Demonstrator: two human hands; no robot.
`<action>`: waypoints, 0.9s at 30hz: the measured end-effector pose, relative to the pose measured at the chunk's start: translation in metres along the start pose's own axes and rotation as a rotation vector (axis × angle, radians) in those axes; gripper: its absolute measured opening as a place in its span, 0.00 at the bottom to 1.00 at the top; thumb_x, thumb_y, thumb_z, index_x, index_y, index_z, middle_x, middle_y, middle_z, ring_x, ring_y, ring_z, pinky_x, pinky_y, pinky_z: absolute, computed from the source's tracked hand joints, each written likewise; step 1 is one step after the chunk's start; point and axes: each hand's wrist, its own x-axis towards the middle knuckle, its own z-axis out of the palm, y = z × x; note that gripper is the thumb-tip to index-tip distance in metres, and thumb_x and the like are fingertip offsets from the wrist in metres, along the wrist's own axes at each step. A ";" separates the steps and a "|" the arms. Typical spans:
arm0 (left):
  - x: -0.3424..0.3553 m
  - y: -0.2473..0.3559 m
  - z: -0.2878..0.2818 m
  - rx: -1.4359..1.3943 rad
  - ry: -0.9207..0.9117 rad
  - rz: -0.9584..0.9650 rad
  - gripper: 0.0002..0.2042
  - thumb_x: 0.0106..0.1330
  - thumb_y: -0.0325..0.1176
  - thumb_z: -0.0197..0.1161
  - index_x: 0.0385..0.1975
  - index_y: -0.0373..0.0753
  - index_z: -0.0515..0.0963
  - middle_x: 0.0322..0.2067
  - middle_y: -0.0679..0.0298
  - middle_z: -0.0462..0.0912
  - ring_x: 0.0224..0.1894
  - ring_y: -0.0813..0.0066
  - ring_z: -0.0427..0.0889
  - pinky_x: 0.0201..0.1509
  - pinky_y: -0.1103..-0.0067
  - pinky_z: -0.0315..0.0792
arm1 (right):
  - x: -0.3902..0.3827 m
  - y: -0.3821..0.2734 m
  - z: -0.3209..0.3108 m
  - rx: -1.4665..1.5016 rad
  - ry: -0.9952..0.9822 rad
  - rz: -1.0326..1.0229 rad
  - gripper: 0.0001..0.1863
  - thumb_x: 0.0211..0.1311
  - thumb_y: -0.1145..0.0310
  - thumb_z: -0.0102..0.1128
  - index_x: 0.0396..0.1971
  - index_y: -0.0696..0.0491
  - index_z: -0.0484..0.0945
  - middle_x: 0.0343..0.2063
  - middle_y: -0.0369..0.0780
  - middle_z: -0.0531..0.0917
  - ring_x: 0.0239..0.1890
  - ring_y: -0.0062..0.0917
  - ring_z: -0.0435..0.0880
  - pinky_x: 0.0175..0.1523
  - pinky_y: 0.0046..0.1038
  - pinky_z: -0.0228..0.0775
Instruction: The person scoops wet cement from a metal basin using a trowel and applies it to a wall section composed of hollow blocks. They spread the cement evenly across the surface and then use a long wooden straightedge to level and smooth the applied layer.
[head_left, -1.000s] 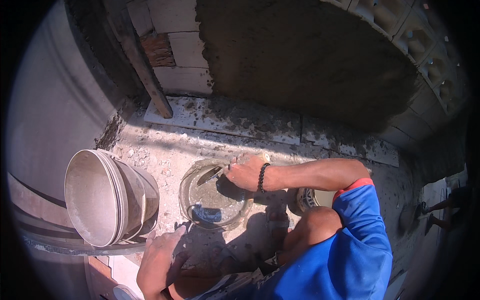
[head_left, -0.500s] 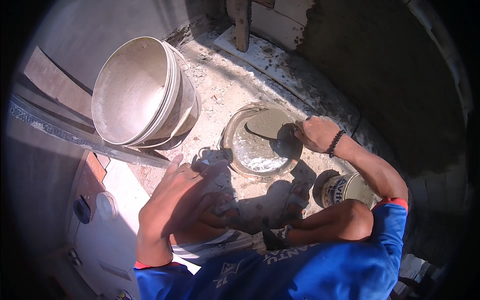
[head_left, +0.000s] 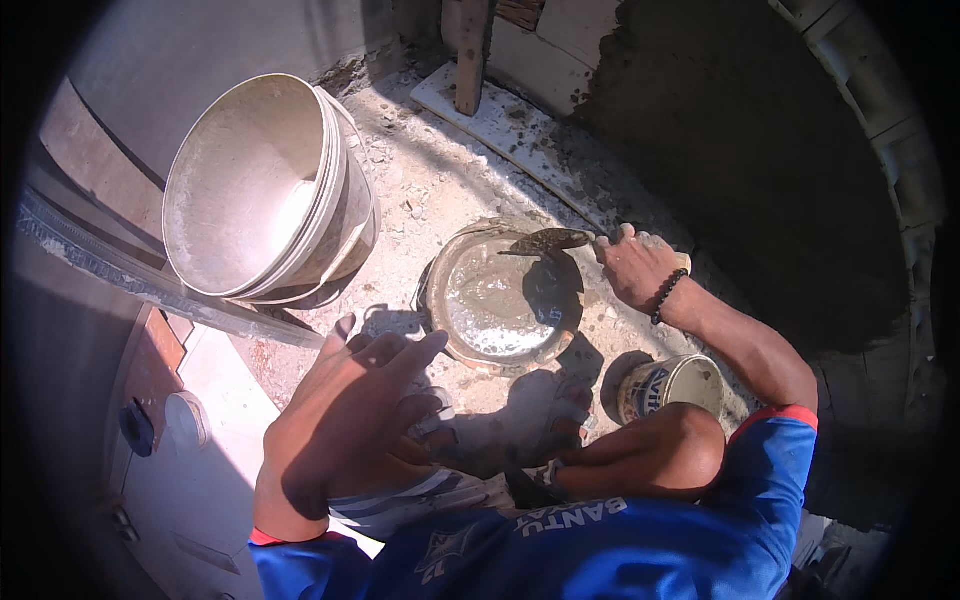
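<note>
My right hand is closed on the handle of a trowel, whose dark blade is over the back-right part of a round tub of wet grey mortar. The mortar has a shiny, wet patch toward its front. My left hand hangs open at the lower left, short of the tub, with fingers loosely curved and nothing seen in them. A small round can with cloudy contents stands beside my right knee.
Nested pale buckets stand at upper left. A long metal bar runs below them. A wooden post rises from a white board along a partly plastered wall. Boards and a round lid lie at lower left.
My view has turned toward the buckets. The trowel has gone from in the mortar to the tub's back-right rim. My left hand stays open.
</note>
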 end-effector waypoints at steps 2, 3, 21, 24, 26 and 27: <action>0.006 0.005 -0.001 -0.043 -0.036 -0.016 0.26 0.62 0.35 0.67 0.63 0.44 0.72 0.51 0.52 0.82 0.58 0.53 0.78 0.72 0.53 0.56 | 0.021 -0.022 0.018 -0.080 0.071 -0.004 0.11 0.58 0.72 0.57 0.39 0.58 0.83 0.34 0.53 0.85 0.37 0.42 0.88 0.38 0.39 0.79; 0.009 0.008 -0.001 -0.059 -0.042 -0.019 0.26 0.62 0.34 0.67 0.62 0.45 0.72 0.51 0.52 0.82 0.59 0.53 0.78 0.72 0.52 0.56 | 0.030 -0.029 0.029 -0.018 -0.043 -0.080 0.09 0.58 0.71 0.59 0.35 0.56 0.85 0.36 0.49 0.86 0.37 0.39 0.88 0.39 0.39 0.79; 0.018 0.004 0.000 -0.094 0.002 0.068 0.26 0.61 0.34 0.68 0.61 0.44 0.73 0.49 0.54 0.83 0.56 0.53 0.78 0.70 0.53 0.56 | 0.009 -0.046 0.024 0.312 -0.345 -0.135 0.11 0.61 0.68 0.57 0.34 0.58 0.84 0.33 0.51 0.87 0.38 0.45 0.88 0.37 0.44 0.82; 0.017 0.004 0.003 -0.044 0.064 0.137 0.26 0.61 0.35 0.67 0.61 0.42 0.73 0.46 0.55 0.81 0.52 0.54 0.79 0.69 0.56 0.58 | 0.024 -0.036 0.026 0.251 -0.280 -0.062 0.13 0.65 0.64 0.55 0.35 0.58 0.83 0.32 0.51 0.86 0.38 0.45 0.88 0.38 0.45 0.81; 0.016 0.002 0.004 -0.010 0.070 0.170 0.26 0.62 0.35 0.66 0.62 0.41 0.72 0.40 0.56 0.79 0.47 0.55 0.79 0.66 0.59 0.61 | 0.023 -0.022 0.017 0.180 -0.297 -0.039 0.16 0.68 0.60 0.53 0.39 0.57 0.82 0.33 0.51 0.86 0.37 0.46 0.88 0.38 0.44 0.81; 0.015 0.001 0.003 -0.044 0.014 0.115 0.26 0.61 0.35 0.66 0.61 0.41 0.73 0.44 0.55 0.79 0.50 0.54 0.78 0.68 0.57 0.60 | 0.022 -0.015 0.013 0.168 -0.279 -0.047 0.16 0.69 0.61 0.52 0.40 0.58 0.82 0.33 0.52 0.86 0.37 0.46 0.88 0.37 0.44 0.82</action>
